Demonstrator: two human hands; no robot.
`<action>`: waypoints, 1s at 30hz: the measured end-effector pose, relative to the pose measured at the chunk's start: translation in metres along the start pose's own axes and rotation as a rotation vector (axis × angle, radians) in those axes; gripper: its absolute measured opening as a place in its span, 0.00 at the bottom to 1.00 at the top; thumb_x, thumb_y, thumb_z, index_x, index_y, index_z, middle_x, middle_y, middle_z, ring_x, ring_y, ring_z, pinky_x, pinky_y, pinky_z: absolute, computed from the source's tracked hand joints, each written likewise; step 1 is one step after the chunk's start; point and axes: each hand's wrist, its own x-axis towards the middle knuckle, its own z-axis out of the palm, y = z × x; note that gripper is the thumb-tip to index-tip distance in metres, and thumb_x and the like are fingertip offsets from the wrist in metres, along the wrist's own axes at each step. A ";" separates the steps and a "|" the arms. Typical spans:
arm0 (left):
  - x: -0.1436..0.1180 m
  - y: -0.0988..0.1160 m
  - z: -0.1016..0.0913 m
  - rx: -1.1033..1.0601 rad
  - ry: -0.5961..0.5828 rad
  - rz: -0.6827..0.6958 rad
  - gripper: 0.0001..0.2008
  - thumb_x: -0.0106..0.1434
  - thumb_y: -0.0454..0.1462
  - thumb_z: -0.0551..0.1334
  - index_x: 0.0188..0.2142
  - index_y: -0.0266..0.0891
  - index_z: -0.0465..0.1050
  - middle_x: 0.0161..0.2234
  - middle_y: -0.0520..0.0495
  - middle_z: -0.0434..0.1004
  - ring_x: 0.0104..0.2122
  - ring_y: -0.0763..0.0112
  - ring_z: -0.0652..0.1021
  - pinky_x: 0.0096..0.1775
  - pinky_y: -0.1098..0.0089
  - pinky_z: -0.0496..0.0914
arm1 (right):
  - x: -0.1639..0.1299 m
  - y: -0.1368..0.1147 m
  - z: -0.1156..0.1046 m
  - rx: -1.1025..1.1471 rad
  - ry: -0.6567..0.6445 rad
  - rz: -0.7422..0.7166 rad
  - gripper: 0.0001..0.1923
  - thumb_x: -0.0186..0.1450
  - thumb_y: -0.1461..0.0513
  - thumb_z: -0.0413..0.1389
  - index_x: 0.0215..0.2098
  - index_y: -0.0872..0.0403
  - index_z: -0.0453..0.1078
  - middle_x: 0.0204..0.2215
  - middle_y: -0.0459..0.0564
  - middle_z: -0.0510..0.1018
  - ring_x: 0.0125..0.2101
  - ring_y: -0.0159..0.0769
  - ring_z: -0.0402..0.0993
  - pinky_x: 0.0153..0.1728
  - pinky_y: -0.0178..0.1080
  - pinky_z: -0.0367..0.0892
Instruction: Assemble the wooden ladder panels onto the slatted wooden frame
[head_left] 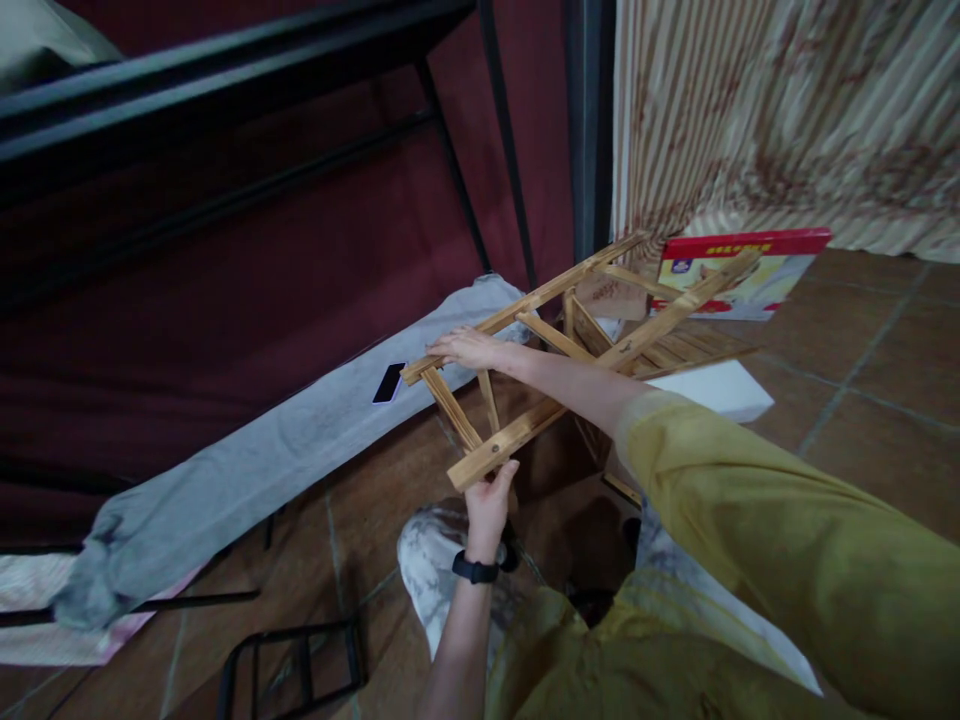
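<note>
A light-brown wooden frame (517, 432) slants across the middle of the view, with two long rails joined by several crossbars. My left hand (487, 505), with a black watch on its wrist, grips the near rail close to its lower end, thumb against the side and fingers partly hidden beneath. Reaching across the frame, my right hand (469, 348) is wrapped over the far rail near the same end. Slatted wooden panels (679, 347) show below the frame's far part; whether they are joined to it I cannot tell.
A long bench covered in grey cloth (300, 430) runs along the left, with a phone (389, 383) lying on it. A red and yellow box (750, 275) and a white block (716, 390) are at the right. Black metal legs (304, 655) stand on the tiled floor.
</note>
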 end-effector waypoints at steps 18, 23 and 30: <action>0.009 0.005 -0.029 -0.031 -0.031 0.023 0.20 0.50 0.45 0.70 0.38 0.33 0.76 0.37 0.43 0.80 0.39 0.64 0.77 0.48 0.63 0.69 | -0.007 -0.011 -0.018 -0.059 0.106 0.145 0.20 0.70 0.62 0.48 0.59 0.50 0.64 0.54 0.54 0.71 0.49 0.45 0.63 0.49 0.47 0.56; 0.012 -0.011 -0.035 -0.036 0.112 -0.006 0.24 0.50 0.54 0.67 0.35 0.34 0.76 0.33 0.45 0.79 0.38 0.64 0.76 0.48 0.63 0.69 | 0.004 -0.011 -0.014 -0.067 0.091 0.146 0.19 0.70 0.62 0.49 0.58 0.48 0.65 0.55 0.52 0.71 0.50 0.43 0.65 0.50 0.46 0.58; 0.016 -0.003 -0.020 -0.163 0.311 -0.105 0.23 0.53 0.55 0.64 0.33 0.36 0.73 0.30 0.49 0.75 0.38 0.66 0.76 0.50 0.63 0.68 | 0.009 -0.011 -0.016 -0.065 0.101 0.153 0.18 0.69 0.60 0.51 0.57 0.52 0.67 0.53 0.49 0.73 0.50 0.43 0.67 0.51 0.42 0.61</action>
